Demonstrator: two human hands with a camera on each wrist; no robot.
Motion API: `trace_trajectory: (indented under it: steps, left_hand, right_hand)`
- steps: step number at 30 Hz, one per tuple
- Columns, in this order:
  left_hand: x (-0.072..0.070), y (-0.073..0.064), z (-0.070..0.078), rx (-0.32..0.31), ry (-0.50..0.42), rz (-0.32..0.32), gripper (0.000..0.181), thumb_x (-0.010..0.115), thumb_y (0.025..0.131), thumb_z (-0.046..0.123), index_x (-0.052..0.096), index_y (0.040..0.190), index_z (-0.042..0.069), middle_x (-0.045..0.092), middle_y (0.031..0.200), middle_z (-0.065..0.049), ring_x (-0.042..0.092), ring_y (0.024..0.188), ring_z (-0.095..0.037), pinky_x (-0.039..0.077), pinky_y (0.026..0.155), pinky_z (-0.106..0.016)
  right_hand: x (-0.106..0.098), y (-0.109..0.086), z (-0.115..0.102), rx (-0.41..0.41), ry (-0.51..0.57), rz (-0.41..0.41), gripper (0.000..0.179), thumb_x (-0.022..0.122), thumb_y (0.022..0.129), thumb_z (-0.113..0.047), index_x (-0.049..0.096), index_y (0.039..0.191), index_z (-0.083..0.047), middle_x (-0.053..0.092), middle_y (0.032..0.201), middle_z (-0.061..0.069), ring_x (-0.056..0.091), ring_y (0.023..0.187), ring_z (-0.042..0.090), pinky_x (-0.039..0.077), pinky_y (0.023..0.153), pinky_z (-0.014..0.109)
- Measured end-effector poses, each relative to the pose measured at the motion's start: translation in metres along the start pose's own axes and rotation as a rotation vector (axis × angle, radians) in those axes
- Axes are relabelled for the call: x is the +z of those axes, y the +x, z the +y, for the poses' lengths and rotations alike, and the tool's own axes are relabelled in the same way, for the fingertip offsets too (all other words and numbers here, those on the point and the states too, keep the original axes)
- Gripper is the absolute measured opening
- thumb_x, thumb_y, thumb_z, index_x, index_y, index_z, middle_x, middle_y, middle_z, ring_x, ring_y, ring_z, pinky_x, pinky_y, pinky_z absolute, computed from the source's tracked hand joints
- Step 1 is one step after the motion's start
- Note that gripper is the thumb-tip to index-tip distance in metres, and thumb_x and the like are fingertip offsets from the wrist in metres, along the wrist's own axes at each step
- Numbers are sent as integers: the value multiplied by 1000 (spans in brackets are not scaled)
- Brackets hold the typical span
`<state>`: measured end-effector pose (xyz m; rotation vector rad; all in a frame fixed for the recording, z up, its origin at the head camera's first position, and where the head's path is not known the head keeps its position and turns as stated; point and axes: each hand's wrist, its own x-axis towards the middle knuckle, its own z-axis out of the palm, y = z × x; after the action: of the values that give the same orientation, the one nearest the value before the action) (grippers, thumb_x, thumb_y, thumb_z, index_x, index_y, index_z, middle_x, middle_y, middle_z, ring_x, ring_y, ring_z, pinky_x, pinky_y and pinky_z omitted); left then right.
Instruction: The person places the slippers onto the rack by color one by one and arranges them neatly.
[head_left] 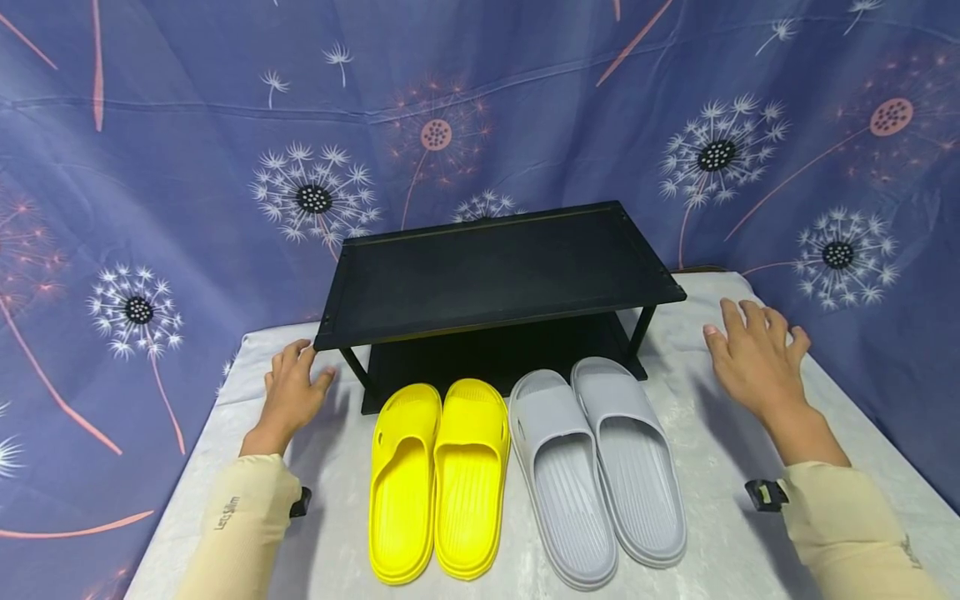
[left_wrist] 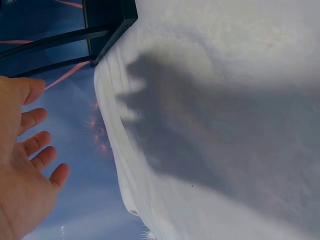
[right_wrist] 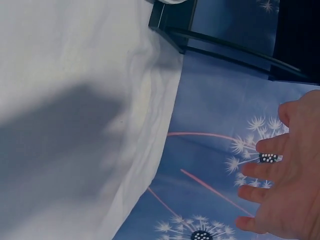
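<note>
A black two-tier shoe rack (head_left: pixel 502 271) stands at the back of the table. In front of it lie a pair of yellow slides (head_left: pixel 471 500) and, to their right, a pair of grey slides (head_left: pixel 573 508), toes toward the rack and overlapping its lower shelf in the head view. My left hand (head_left: pixel 291 393) hovers beside the rack's front left corner, fingers loosely bent, holding nothing. Out to the right of the rack my right hand (head_left: pixel 761 362) is raised with fingers spread and nothing in it. Both wrist views show the left palm (left_wrist: pixel 25 190) and right palm (right_wrist: pixel 300 185) bare.
A white cloth (head_left: pixel 330 517) covers the table, and both hands cast shadows on it. Behind and at the sides hangs a blue curtain (head_left: pixel 525 100) with dandelion prints, close to the rack's back edge. The table's side edges run just outside each hand.
</note>
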<state>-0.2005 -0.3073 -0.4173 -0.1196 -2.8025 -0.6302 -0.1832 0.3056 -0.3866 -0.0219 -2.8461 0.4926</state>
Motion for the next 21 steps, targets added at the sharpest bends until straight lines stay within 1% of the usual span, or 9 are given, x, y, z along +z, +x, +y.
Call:
trace_trajectory:
  steps: [6, 10, 16, 21]
  left_hand:
    - [1, 0, 1, 27, -19, 29, 48, 62, 93, 15, 48, 133, -6, 36, 140, -26, 27, 127, -47, 30, 92, -62]
    - [2, 1, 1, 38, -29, 38, 48, 63, 92, 14, 47, 133, -6, 37, 139, -26, 29, 126, -46, 31, 94, -62]
    - [0, 0, 4, 61, -40, 11, 51, 63, 92, 13, 44, 136, -6, 36, 139, -27, 29, 126, -46, 31, 97, -64]
    - [0, 0, 5, 56, -49, -10, 57, 63, 92, 13, 40, 141, -3, 35, 141, -26, 31, 127, -46, 31, 102, -64]
  right_hand:
    - [-2, -5, -7, 0, -19, 3, 58, 28, 104, -39, 25, 147, 1, 26, 143, 34, 16, 129, 58, 7, 97, 77]
    - [-3, -8, -11, -3, -18, 4, 59, 30, 104, -39, 24, 148, 1, 27, 142, 34, 17, 128, 58, 10, 94, 77]
    - [-6, -12, -16, -3, 1, -2, 63, 29, 104, -42, 19, 151, -2, 26, 144, 34, 19, 128, 59, 10, 93, 78]
    - [-9, -15, -20, -10, -4, 1, 63, 30, 104, -42, 17, 152, -2, 27, 143, 34, 22, 126, 59, 14, 89, 77]
